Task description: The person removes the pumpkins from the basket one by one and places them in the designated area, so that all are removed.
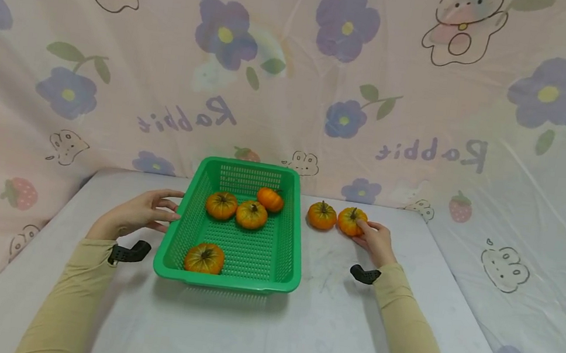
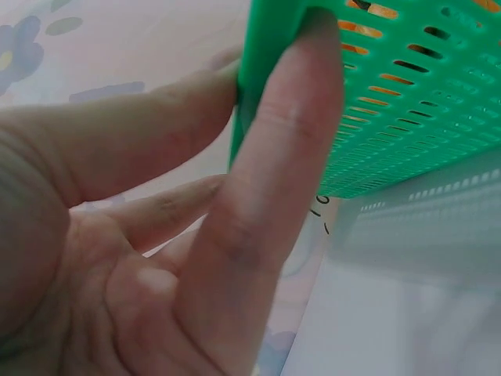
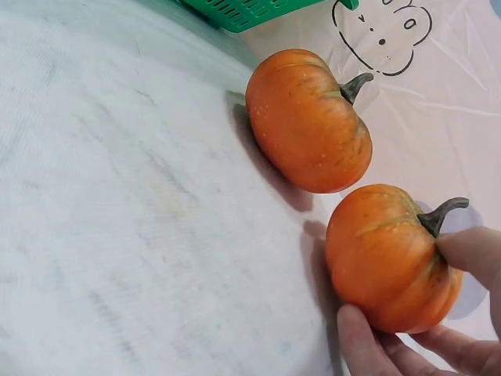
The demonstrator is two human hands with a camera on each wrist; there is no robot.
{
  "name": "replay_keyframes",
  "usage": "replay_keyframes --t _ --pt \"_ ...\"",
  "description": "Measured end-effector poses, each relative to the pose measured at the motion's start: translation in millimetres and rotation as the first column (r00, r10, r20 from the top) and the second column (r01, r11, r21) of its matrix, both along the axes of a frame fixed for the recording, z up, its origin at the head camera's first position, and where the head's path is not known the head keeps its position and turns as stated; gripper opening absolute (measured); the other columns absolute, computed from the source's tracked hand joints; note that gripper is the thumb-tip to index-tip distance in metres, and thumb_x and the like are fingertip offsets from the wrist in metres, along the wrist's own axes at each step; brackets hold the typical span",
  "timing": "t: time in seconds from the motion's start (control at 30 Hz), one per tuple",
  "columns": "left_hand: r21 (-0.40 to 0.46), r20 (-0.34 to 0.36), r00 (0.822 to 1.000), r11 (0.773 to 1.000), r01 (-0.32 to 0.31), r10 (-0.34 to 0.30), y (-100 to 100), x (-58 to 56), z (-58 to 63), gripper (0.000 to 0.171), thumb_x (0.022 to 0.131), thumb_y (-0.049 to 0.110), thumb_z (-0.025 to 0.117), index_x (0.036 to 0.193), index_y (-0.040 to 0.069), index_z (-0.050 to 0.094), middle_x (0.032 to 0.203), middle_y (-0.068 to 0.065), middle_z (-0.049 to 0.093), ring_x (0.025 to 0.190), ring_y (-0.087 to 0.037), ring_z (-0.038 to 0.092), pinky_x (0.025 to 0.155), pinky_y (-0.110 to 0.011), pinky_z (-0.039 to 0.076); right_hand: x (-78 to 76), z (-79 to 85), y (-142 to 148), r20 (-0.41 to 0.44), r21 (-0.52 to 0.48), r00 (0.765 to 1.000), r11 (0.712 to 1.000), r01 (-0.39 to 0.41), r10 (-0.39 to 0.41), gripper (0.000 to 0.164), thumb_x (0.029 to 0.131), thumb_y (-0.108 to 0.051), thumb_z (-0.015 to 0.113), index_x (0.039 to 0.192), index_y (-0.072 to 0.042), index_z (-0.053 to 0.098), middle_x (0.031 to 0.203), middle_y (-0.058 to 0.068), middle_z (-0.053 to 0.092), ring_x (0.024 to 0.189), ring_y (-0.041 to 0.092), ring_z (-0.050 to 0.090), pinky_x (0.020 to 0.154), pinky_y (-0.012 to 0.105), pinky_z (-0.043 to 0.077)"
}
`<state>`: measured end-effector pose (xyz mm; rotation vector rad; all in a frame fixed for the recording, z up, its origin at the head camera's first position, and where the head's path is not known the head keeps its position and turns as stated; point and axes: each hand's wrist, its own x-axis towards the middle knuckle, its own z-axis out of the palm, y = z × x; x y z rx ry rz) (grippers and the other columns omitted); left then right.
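My left hand point(image 1: 143, 212) grips the left rim of a green plastic basket point(image 1: 297, 249). In the left wrist view, the thumb and fingers lie on either side of the basket wall point(image 2: 423, 86). My right hand point(image 1: 377, 241) holds a small orange pumpkin point(image 3: 387, 258) at the back right of the table, its thumb beside the stem and its fingers along the lower side. Just left of that one sits another pumpkin point(image 1: 322, 215) with a dark stem. Inside the basket are several more pumpkins, three grouped toward the back and one pumpkin point(image 1: 204, 258) at the front left.
The white table point(image 1: 322, 334) ends at the back against a hanging cloth point(image 1: 280, 111) printed with flowers and rabbits. Black wrist mounts point(image 1: 130, 252) stick out from both sleeves. The basket stands between the arms, left of the two loose pumpkins.
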<state>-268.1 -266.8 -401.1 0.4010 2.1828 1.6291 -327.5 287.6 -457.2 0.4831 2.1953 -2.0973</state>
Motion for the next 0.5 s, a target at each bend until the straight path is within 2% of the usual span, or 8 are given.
replay_keyframes --t 0.2,0.37,0.5 --pt "0.003 0.009 1.0 1.0 0.002 -0.002 0.6 0.4 -0.4 0.073 0.093 0.012 0.064 0.15 0.002 0.02 0.123 -0.027 0.046 0.095 -0.027 0.062 0.08 -0.043 0.055 -1.7 -1.3 0.2 0.015 0.004 1.0 1.0 0.01 -0.01 0.07 0.097 -0.027 0.057 0.147 0.007 0.021 0.144 0.026 0.03 0.099 0.019 0.058 0.096 0.036 0.046" --pt "0.006 0.002 1.0 1.0 0.003 -0.003 -0.9 0.2 -0.5 0.073 0.094 0.012 0.064 0.15 0.002 0.02 0.123 -0.027 0.045 0.094 -0.026 0.062 0.08 -0.043 0.056 -2.2 -2.4 0.8 0.001 0.007 1.0 1.0 0.018 -0.018 0.067 0.097 -0.027 0.057 0.146 0.008 0.026 0.138 0.024 0.035 0.088 0.013 0.06 0.095 0.035 0.047" --pt "0.009 -0.007 1.0 1.0 0.016 -0.016 -1.5 0.3 -0.3 0.073 0.094 0.012 0.063 0.15 0.0 0.018 0.122 -0.027 0.046 0.093 -0.025 0.062 0.08 -0.042 0.056 -2.2 -4.0 2.0 -0.012 0.035 0.999 0.999 0.034 -0.033 0.065 0.097 -0.028 0.058 0.144 0.008 0.031 0.127 0.021 0.041 0.085 0.013 0.06 0.092 0.034 0.048"
